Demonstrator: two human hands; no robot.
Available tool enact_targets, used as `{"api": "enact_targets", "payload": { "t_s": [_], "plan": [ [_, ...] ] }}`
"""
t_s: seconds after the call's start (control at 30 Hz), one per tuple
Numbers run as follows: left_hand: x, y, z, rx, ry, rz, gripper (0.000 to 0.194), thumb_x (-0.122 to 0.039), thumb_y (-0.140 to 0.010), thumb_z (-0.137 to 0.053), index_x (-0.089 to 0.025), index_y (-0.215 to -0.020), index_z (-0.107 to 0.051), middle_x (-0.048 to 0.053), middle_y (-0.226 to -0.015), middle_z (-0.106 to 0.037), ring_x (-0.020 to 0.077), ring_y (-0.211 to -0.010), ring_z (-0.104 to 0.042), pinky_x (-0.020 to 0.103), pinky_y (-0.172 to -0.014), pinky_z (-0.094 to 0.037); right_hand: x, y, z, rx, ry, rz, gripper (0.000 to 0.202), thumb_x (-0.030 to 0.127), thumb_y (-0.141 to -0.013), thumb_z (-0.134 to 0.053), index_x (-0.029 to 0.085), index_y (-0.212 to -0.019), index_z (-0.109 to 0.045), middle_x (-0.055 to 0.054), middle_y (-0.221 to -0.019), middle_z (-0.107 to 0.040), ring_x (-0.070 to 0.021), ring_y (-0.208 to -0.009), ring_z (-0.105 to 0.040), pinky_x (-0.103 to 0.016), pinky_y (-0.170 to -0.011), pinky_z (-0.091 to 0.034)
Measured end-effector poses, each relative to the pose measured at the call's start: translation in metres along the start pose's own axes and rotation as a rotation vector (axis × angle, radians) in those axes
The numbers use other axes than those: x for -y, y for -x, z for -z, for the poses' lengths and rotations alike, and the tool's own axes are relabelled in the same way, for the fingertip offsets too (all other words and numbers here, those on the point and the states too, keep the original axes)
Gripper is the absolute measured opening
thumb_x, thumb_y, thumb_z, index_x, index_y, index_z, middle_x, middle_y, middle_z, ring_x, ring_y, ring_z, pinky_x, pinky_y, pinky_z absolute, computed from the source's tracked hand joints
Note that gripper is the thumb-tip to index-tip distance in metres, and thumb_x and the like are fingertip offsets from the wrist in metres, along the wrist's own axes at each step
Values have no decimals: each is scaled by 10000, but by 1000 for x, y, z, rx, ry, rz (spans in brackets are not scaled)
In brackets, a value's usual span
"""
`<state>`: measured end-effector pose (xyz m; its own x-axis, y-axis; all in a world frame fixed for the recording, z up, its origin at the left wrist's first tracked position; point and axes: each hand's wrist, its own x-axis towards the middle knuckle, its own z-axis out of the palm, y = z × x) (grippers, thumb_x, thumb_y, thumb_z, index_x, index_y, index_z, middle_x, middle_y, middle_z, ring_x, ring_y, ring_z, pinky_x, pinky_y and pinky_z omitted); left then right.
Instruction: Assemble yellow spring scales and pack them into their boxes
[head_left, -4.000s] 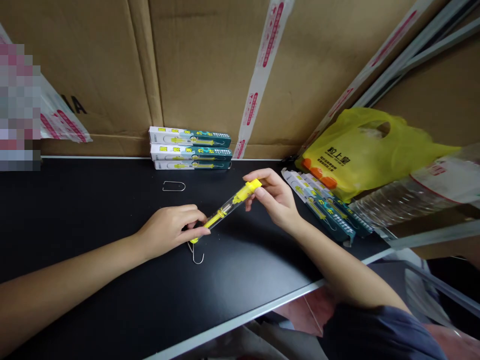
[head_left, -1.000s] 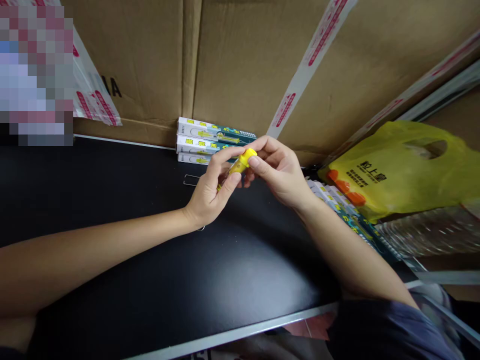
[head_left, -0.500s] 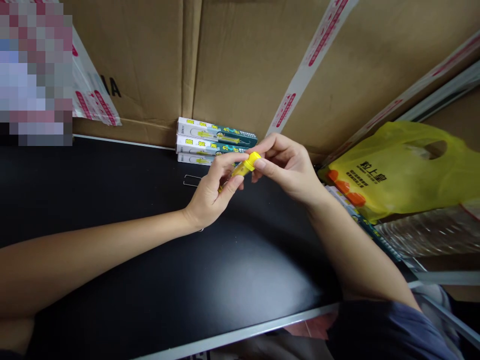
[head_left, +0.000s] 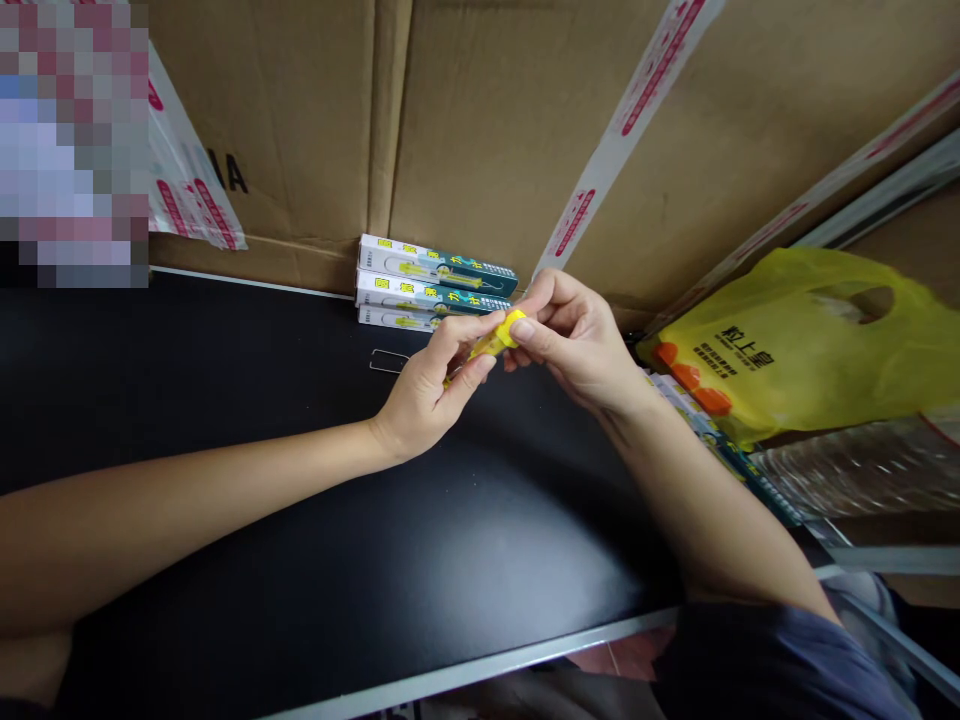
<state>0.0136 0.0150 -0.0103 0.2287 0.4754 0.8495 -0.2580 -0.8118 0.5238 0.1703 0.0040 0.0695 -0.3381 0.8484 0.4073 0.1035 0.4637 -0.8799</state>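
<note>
My left hand (head_left: 420, 395) is closed around the tube of a yellow spring scale (head_left: 486, 347), with the thumb on the near side and the fingers wrapped behind. The yellow cap (head_left: 512, 328) at the tube's upper right end is pinched between the thumb and fingers of my right hand (head_left: 581, 345). Part of the tube is hidden inside the left hand. A thin wire loop (head_left: 388, 352) shows to the left, beyond the left hand; whether it joins the scale I cannot tell. Behind both hands lie stacked boxes (head_left: 435, 265) printed with pictures of a spring scale.
The black table (head_left: 300, 570) has a pale front edge. A large taped cardboard box (head_left: 480, 130) walls off its back. To the right are a yellow plastic bag (head_left: 810, 340), more printed boxes (head_left: 720, 440) and clear plastic packaging (head_left: 862, 465). The upper left corner is pixelated.
The right hand's fingers have shifted slightly on the cap, and the yellow cap is turned a little. Both hands keep their hold. The whole view has drifted slightly.
</note>
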Motion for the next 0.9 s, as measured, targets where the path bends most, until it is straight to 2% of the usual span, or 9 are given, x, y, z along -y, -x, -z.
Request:
{"api": "enact_targets", "payload": {
  "t_s": [0.13,0.4,0.63,0.8,0.9],
  "plan": [
    [0,1,0,2,-6,6,357,-227,-962,-474,-287,-1313,-446,51,-1188,-566,133,-946,-631,283,-794,-540,2,1,-3,1,-17,-18,376,445,-732,-767,210,-766,-475,74,-588,-558,-62,-472,-536,-181,-461,-487],
    [-2,1,2,16,10,60,352,-259,-960,-481,-270,-1309,-438,62,-1221,-545,95,-791,-606,253,-710,-527,11,1,7,143,45,-4,331,415,-775,-740,179,-847,-519,26,-750,-640,-67,-586,-612,-171,-526,-511],
    [-5,-2,4,17,-17,82,366,-278,-955,-486,-270,-1320,-453,68,-1190,-580,106,-743,-593,266,-686,-508,11,1,9,136,68,20,325,430,-816,-697,181,-951,-537,36,-713,-597,-70,-590,-589,-192,-570,-519],
    [-2,0,1,20,51,89,349,-252,-953,-494,-263,-1300,-455,39,-1055,-601,106,-784,-603,246,-698,-513,10,1,11,141,80,13,338,453,-817,-688,180,-952,-541,15,-772,-627,-76,-602,-597,-205,-581,-515],
    [-2,0,1,22,49,93,329,-259,-950,-500,-256,-1277,-464,50,-1125,-587,101,-803,-607,243,-713,-520,14,2,11,152,97,9,343,454,-800,-705,179,-928,-546,9,-782,-637,-83,-613,-608,-210,-586,-518]
  ]
}}
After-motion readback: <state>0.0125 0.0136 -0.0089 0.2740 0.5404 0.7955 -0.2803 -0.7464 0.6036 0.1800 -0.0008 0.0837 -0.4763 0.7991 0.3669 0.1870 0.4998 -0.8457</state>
